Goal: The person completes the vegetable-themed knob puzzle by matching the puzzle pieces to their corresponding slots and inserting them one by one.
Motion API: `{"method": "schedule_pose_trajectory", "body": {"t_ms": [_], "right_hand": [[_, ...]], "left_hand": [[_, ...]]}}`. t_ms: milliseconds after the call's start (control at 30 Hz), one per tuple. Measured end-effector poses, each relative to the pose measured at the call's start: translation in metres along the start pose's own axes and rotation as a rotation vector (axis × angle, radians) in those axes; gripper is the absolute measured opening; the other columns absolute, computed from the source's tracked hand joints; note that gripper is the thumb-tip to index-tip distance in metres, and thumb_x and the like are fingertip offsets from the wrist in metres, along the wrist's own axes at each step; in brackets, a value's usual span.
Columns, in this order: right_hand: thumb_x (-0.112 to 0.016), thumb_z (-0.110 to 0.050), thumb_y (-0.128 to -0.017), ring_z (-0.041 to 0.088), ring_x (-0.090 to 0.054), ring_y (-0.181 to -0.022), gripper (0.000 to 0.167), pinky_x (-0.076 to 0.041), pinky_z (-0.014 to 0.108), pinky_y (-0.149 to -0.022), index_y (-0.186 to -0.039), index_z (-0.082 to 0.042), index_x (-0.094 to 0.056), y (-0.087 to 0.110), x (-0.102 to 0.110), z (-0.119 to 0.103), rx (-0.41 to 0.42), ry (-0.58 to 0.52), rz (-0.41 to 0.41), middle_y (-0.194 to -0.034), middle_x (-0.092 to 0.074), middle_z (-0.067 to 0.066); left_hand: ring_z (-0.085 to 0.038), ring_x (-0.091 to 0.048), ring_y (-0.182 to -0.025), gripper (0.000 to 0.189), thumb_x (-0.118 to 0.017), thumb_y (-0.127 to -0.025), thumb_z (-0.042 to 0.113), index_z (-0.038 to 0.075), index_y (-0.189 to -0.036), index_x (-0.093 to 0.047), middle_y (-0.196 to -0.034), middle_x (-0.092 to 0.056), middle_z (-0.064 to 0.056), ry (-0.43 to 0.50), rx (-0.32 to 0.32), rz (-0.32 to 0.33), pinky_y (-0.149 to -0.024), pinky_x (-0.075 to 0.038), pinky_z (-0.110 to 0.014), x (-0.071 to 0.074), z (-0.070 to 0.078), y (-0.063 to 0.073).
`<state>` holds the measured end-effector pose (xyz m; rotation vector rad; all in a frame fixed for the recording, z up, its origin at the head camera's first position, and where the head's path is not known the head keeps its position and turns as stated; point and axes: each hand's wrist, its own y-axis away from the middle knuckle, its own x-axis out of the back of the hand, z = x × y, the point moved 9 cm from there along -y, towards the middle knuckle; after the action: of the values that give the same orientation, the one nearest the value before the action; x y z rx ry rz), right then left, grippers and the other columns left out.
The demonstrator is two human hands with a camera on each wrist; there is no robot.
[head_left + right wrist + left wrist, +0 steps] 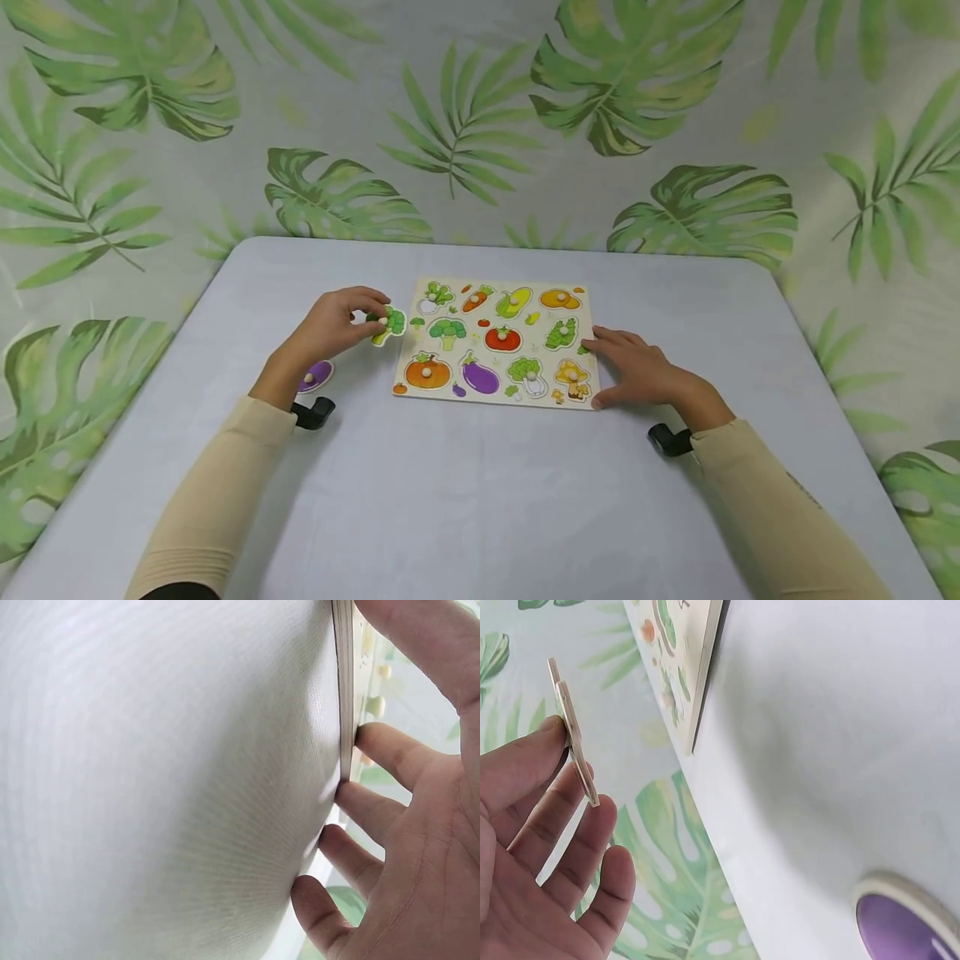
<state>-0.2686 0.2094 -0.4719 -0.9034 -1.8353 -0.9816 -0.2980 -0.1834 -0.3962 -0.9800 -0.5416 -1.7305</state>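
My left hand (335, 320) pinches a wooden broccoli puzzle piece (393, 322) just off the left edge of the puzzle board (465, 358). In the left wrist view the broccoli piece (571, 724) is seen edge-on between thumb and fingers, the other fingers loosely bent. On the pale board, several vegetable pieces with round knobs sit in their places; the broccoli picture (447, 331) and the eggplant picture (480, 377) show no knob. My right hand (637, 371) rests at the board's right side, its spread fingertips (373, 739) touching the edge.
A loose purple eggplant piece (318, 374) lies on the white table (480, 500) beside my left wrist, partly hidden by it. Dark wrist cameras (313, 413) sit under both wrists. A leaf-patterned cloth (480, 125) hangs behind the table.
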Motion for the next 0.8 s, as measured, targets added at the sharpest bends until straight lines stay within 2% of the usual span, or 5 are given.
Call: {"method": "schedule_pose_trajectory", "body": {"t_ms": [233, 433, 667, 800], "right_hand": [[-0.083, -0.048, -0.075, 0.046, -0.021, -0.148, 0.097, -0.027, 0.077, -0.106, -0.153, -0.014, -0.037, 0.001, 0.001, 0.0, -0.004, 0.002, 0.0, -0.165, -0.021, 0.017], [-0.083, -0.048, -0.075, 0.047, -0.02, -0.148, 0.098, -0.025, 0.079, -0.106, -0.154, -0.014, -0.036, 0.002, 0.0, 0.001, -0.013, -0.01, -0.012, -0.166, -0.019, 0.017], [-0.083, -0.048, -0.075, 0.047, -0.02, -0.148, 0.097, -0.027, 0.078, -0.106, -0.154, -0.014, -0.037, 0.002, 0.001, 0.0, -0.008, -0.006, -0.007, -0.165, -0.02, 0.017], [-0.083, -0.048, -0.075, 0.047, -0.02, -0.148, 0.097, -0.029, 0.076, -0.106, -0.154, -0.014, -0.037, 0.001, 0.002, -0.001, -0.006, -0.007, -0.007, -0.165, -0.02, 0.017]], "left_hand": [[-0.032, -0.061, -0.118, 0.012, -0.074, -0.088, 0.012, 0.007, -0.099, -0.076, -0.124, -0.067, -0.012, 0.01, -0.031, -0.022, -0.094, -0.053, -0.052, -0.016, 0.012, -0.01], [-0.03, -0.061, -0.117, 0.012, -0.075, -0.087, 0.013, 0.007, -0.098, -0.076, -0.121, -0.068, -0.011, 0.022, -0.035, -0.04, -0.102, -0.051, -0.05, -0.029, 0.018, -0.019], [-0.026, -0.063, -0.103, 0.01, -0.077, -0.086, 0.016, 0.01, -0.094, -0.074, -0.116, -0.065, -0.007, 0.024, -0.019, -0.071, -0.094, -0.054, -0.044, -0.047, 0.019, -0.031], [-0.025, -0.061, -0.104, 0.009, -0.077, -0.086, 0.018, 0.011, -0.091, -0.073, -0.114, -0.064, -0.006, 0.014, -0.035, -0.076, -0.096, -0.052, -0.043, -0.053, 0.02, -0.036]]}}
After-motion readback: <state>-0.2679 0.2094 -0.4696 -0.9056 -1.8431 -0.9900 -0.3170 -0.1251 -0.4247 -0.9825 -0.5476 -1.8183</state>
